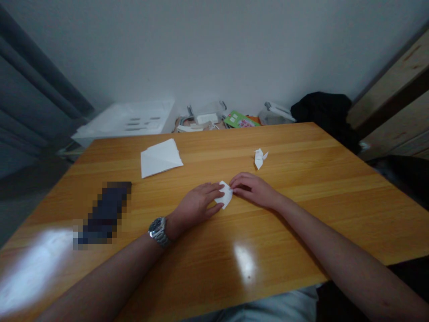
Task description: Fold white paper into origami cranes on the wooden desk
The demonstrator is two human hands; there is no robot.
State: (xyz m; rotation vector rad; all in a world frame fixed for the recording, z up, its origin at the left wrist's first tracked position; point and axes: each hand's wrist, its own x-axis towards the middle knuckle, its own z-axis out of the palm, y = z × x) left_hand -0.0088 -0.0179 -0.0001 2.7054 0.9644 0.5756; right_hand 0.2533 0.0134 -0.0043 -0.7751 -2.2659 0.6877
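Note:
A small folded piece of white paper [225, 195] lies on the wooden table [301, 214] between my hands. My left hand [197, 206], with a metal watch on its wrist, rests flat beside the paper, and its fingertips press on the paper's left edge. From the right, my right hand [252, 188] pinches the paper's right edge with curled fingers. A small folded paper figure [259, 158] stands farther back to the right. A stack of flat white paper sheets [160, 157] lies at the back left.
A dark blurred-out object [103, 214] lies on the table's left side. Behind the table, against the wall, are a white plastic lid [127, 118], a green packet [239, 120], other clutter and dark cloth [325, 112]. Wooden furniture [395, 94] stands at the right.

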